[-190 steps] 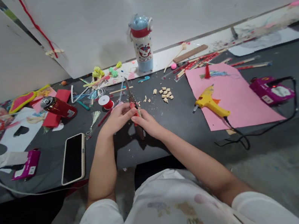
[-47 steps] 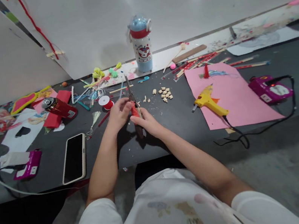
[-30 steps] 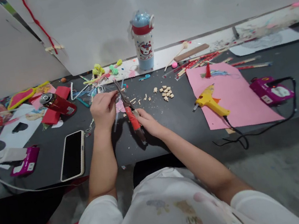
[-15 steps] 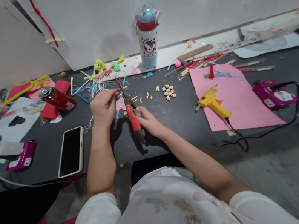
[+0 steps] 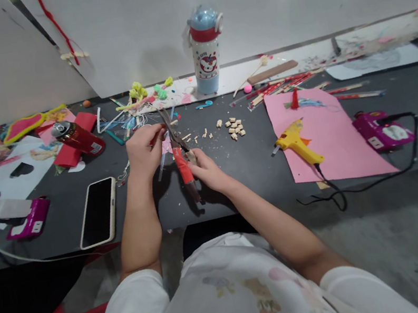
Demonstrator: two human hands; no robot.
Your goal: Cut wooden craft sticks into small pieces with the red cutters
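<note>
My right hand (image 5: 206, 169) grips the red handles of a pair of cutting pliers (image 5: 178, 153), whose dark jaws point up and away from me. My left hand (image 5: 143, 148) is closed in a pinch on a thin wooden stick (image 5: 164, 156) held at the jaws. Both hands hover over the dark table (image 5: 250, 163) near its front edge. A small heap of cut wooden bits (image 5: 234, 128) lies just to the right of the jaws.
A phone (image 5: 97, 211) lies left of my hands, a red can (image 5: 76, 138) beyond it. A yellow glue gun (image 5: 295, 141) rests on pink paper (image 5: 325, 134). A water bottle (image 5: 205, 53) stands at the back. Purple boxes (image 5: 383, 128) with cables sit at both sides.
My left hand has moved up and to the left, away from the right hand, and now pinches a stick at the jaws. The pliers tilted leftward.
</note>
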